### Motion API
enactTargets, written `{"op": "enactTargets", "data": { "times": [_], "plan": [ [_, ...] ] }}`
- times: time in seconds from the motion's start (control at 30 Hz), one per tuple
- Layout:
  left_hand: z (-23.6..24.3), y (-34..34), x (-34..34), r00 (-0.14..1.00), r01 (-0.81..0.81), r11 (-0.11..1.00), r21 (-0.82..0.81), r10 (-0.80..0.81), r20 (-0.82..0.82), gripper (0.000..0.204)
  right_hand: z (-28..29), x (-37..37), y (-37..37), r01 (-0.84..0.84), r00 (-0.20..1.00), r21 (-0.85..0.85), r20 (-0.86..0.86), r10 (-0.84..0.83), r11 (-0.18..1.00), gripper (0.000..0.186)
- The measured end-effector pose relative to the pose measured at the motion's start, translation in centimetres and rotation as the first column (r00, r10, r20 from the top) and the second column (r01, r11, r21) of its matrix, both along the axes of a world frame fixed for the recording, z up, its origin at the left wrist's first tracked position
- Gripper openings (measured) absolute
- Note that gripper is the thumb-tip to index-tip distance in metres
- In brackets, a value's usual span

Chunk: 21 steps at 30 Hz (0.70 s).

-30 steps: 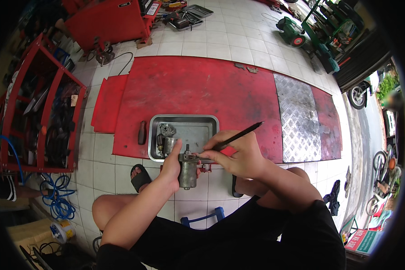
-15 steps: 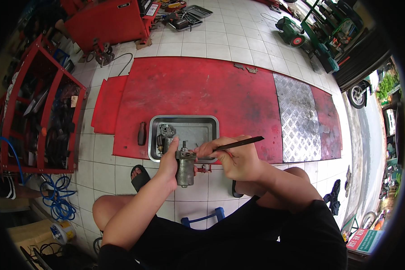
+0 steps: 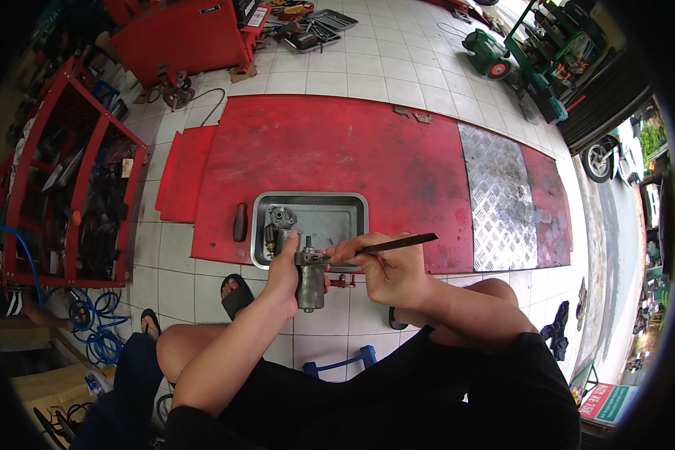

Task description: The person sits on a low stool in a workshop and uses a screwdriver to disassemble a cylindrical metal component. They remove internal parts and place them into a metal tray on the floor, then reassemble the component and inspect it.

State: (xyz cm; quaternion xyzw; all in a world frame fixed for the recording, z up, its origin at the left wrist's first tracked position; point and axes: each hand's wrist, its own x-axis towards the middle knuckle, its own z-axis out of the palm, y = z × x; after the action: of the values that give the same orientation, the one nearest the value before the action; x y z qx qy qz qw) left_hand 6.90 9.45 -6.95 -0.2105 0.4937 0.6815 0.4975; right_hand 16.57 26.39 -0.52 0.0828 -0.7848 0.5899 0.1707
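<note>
The left hand [image 3: 283, 270] is wrapped around the grey metal cylinder [image 3: 310, 289], holding it by the tray's near rim [image 3: 266, 265] with its shaft [image 3: 308, 241] pointing away from the person. The right hand [image 3: 390, 266] grips a long dark tool [image 3: 409, 242] like a pen, its fingertips at the cylinder's flanged end; whether the tool's tip touches the flange is too small to tell. The step in hand looks like close work on that flange. The next move calls for a firm left hold and small, controlled right-hand motion, since a slip could scrape the flange. Loose parts [image 3: 281, 217] lie inside the tray.
</note>
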Motion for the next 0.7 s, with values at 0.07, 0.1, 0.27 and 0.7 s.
{"op": "enactTargets", "data": {
  "times": [0.07, 0.1, 0.27, 0.7],
  "plan": [
    [-0.2, -0.1, 0.0, 1.0, -0.003, 1.0, -0.001, 0.002, -0.012, 0.069, 0.0, -0.1, -0.1, 0.006, 1.0, 0.003, -0.001, -0.006, 1.0, 0.023],
    [-0.3, -0.2, -0.1, 1.0, -0.005, 1.0, -0.004, 0.005, -0.017, 0.069, 0.1, -0.1, -0.2, 0.012, 1.0, -0.002, 0.0, -0.012, 1.0, 0.023],
    [0.0, -0.1, -0.1, 1.0, -0.001, 1.0, -0.015, 0.001, -0.031, 0.07, 0.0, -0.1, -0.3, 0.034, 0.999, -0.009, 0.01, -0.034, 0.999, 0.021],
    [2.2, -0.3, -1.3, 0.999, 0.004, 0.987, 0.162, 0.002, -0.038, 0.069, 3.3, -1.7, 3.3, 0.012, 0.996, -0.159, -0.088, -0.026, 0.987, 0.023]
  ]
}}
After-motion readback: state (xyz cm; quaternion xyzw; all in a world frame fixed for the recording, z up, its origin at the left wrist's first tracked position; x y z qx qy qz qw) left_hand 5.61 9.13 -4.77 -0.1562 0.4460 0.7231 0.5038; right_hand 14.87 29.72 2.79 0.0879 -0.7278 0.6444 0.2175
